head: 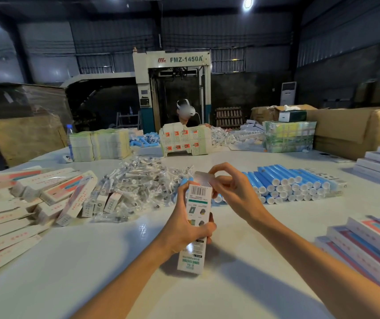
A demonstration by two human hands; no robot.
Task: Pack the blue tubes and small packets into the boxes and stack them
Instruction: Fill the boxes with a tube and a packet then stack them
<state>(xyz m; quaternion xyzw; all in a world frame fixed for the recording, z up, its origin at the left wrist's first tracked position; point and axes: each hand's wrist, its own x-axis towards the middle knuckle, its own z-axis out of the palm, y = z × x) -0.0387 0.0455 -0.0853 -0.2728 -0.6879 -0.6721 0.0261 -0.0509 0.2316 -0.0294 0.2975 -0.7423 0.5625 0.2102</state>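
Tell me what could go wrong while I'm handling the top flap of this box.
The box is held upright by the left hand alone; if the right hand, its fingers pinching the flap, presses hard, the box may crease or slip. That hand is close to the stacked blue tubes; a bump could send them rolling.

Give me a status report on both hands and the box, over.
Left hand grips box mid-length. Right hand pinches top flap, not yet tucked. Nothing in the way; blue tubes, packets piled behind.
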